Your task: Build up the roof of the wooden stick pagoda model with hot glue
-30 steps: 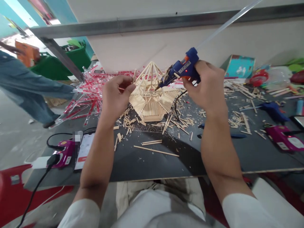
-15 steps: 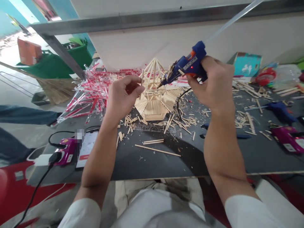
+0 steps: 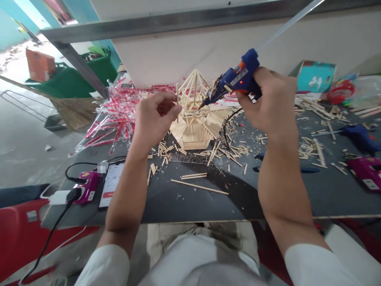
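Observation:
A small model building made of thin wooden sticks (image 3: 195, 135) stands at the middle of the dark table, its pointed frame rising at the top. My right hand (image 3: 269, 99) is closed round a blue hot glue gun (image 3: 238, 79), with its red light on and a long clear glue stick (image 3: 288, 26) out of the back. The gun's nozzle points down-left at the model's upper frame; whether it touches cannot be told. At the model's left side, my left hand (image 3: 157, 115) pinches a short wooden stick (image 3: 177, 99) held upright between thumb and fingers.
Stick offcuts and a clear ruler (image 3: 193, 159) lie before the model. Red-and-clear plastic wrappers (image 3: 119, 107) heap at the left, above a phone (image 3: 111, 184) and a purple power strip (image 3: 89, 186). A second glue gun (image 3: 361, 139) lies at the right.
The view has shifted slightly. Both hands keep nearly the same places at the model. At the left edge, another person's legs have moved mostly out of view.

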`<state>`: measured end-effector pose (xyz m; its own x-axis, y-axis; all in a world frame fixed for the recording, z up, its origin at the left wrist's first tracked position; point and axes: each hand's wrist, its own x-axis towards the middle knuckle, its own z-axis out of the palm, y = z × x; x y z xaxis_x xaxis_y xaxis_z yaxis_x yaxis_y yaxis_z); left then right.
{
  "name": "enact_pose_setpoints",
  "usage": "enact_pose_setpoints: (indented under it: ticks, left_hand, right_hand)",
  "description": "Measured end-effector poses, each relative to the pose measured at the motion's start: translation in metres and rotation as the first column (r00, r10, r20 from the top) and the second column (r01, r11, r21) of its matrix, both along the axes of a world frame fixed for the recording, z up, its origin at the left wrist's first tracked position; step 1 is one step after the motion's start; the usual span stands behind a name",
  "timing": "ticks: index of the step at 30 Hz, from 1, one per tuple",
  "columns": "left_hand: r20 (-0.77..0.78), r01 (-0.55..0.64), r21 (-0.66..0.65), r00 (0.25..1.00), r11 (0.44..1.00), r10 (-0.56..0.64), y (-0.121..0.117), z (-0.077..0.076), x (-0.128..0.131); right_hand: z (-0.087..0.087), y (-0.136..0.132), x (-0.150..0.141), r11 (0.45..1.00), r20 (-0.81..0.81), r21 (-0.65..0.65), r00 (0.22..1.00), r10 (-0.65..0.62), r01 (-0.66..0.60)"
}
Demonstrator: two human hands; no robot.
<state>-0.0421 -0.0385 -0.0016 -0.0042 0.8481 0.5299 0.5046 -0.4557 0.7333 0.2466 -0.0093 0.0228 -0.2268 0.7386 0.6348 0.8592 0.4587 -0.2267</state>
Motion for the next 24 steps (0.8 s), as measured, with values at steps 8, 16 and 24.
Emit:
enact_pose_setpoints:
  ticks: [8, 16, 24]
  left_hand:
    - [-0.005, -0.01, 0.021, 1.0, 1.0, 0.01, 0.0024, -0.0031, 0.0002]
    - [-0.039, -0.025, 0.013, 0.999, 1.0, 0.025, 0.0032, -0.0029, -0.0006]
    - [-0.037, -0.015, 0.018, 0.999, 1.0, 0.016, 0.0028, -0.0031, 0.0]
  right_hand:
    - [-0.0016, 0.0011, 0.0013, 1.0, -0.004, -0.021, 1.0, 0.008, -0.009]
    - [-0.0053, 0.0069, 0.0014, 0.997, -0.027, 0.05, 0.998, 0.06, -0.058]
    - [-0.0061, 0.0053, 0.0009, 0.996, -0.079, 0.03, 0.994, 0.081, -0.079]
